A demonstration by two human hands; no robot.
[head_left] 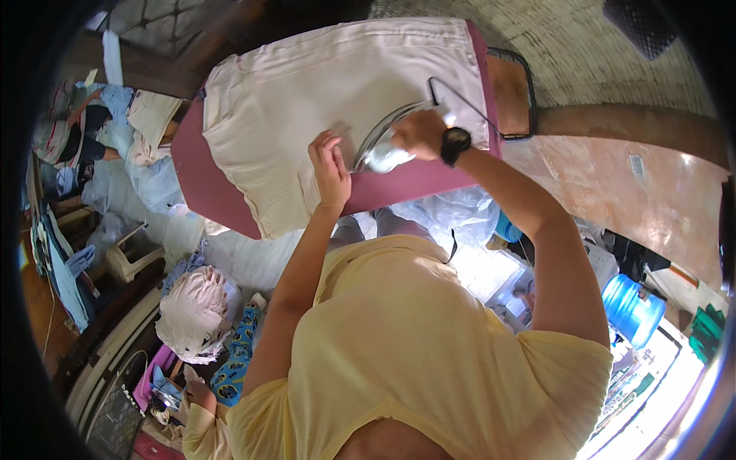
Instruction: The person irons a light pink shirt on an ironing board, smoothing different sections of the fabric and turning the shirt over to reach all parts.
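Note:
A cream garment (284, 107) is spread across a maroon ironing board (203, 172), its near left edge wavy over the board. My right hand (420, 136), with a black watch on the wrist, is closed around the handle of a clothes iron (388, 159). The iron is at the garment's near right part; my fingers and motion blur hide some of it. My left hand (331, 165) rests on the cloth just left of the iron, fingers stretched out and holding nothing. A thin black bent rod or cord (464, 103) runs over the garment beside the iron.
A brown-topped seat or stand (509, 96) adjoins the board's right end. Clear plastic bags (452, 215) lie below its near edge. A blue water jug (633, 310) stands right. At left are a beige stool (134, 253), a cloth bundle (195, 310) and another person's yellow sleeve (205, 437).

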